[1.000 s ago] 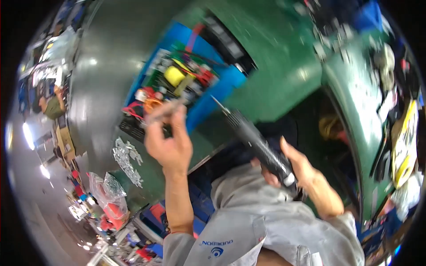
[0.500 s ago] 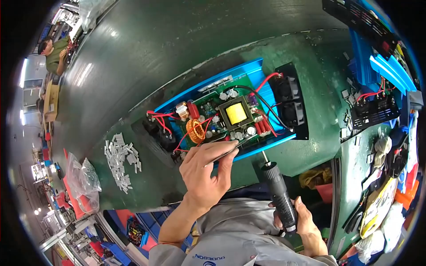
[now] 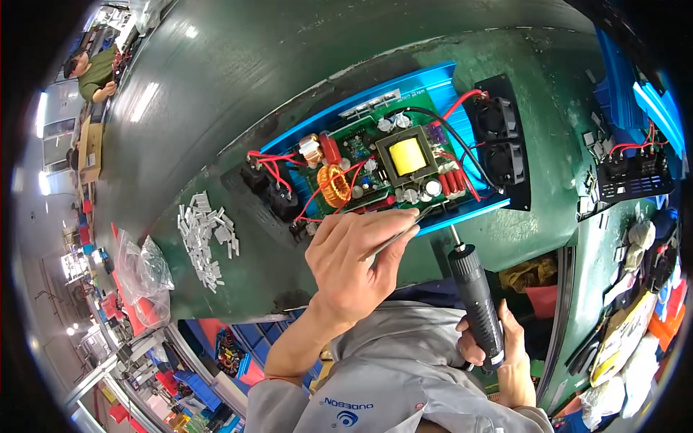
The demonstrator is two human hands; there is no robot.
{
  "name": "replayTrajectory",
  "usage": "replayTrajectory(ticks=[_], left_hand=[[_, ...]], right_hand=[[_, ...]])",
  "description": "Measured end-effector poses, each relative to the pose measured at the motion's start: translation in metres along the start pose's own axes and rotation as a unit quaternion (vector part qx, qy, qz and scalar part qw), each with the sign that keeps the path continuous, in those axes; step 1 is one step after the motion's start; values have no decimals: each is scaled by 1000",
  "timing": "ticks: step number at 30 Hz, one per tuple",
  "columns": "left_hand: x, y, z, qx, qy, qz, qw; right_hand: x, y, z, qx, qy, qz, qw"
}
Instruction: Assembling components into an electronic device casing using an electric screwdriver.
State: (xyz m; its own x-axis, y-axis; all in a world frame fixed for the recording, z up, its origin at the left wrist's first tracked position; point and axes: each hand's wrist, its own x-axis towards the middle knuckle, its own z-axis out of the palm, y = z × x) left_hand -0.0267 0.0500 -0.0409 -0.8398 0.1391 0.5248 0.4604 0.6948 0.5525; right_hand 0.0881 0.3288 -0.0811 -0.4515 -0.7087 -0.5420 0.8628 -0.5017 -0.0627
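Observation:
In the middle of the bench lies a blue metal housing [image 3: 473, 213], its top uncovered, with a green circuit board [image 3: 369, 133] inside. A yellow-wrapped transformer [image 3: 408, 156] and a copper-wound ring coil [image 3: 333, 186] stand on the board. My left hand [image 3: 354, 252] pinches metal tweezers [image 3: 390, 244], their tips reaching over the housing's near wall. Wrapped by my right hand [image 3: 505, 346], a black electric screwdriver [image 3: 473, 289] points its bit at the outer face of that wall. Whether the bit touches a screw cannot be made out.
Black end plates with fans [image 3: 498, 137] and red wires flank the housing. Small grey metal pieces [image 3: 206, 234] lie in a heap to the left, near a clear plastic bag [image 3: 141, 270]. Another black panel [image 3: 635, 177] lies at right. A co-worker [image 3: 97, 76] sits far left.
The whole view has shifted, so the bench and housing appear higher and farther right. Both hands keep their grips, tweezers and screwdriver staying at the housing's near wall.

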Motion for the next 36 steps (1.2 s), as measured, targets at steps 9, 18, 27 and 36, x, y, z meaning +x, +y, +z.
replayTrajectory(ticks=[9,18,27,36], left_hand=[[-1,1,0,3,31,17,999],[2,-2,2,-35,15,11,999],[3,3,-2,-40,10,7,999],[23,13,-19,-220,78,-43,971]], right_hand=[[7,-1,-9,-140,53,-7,989],[10,6,-12,-34,-8,3,999],[13,14,-3,-96,-7,-51,994],[6,5,24,-246,96,-92,960]])
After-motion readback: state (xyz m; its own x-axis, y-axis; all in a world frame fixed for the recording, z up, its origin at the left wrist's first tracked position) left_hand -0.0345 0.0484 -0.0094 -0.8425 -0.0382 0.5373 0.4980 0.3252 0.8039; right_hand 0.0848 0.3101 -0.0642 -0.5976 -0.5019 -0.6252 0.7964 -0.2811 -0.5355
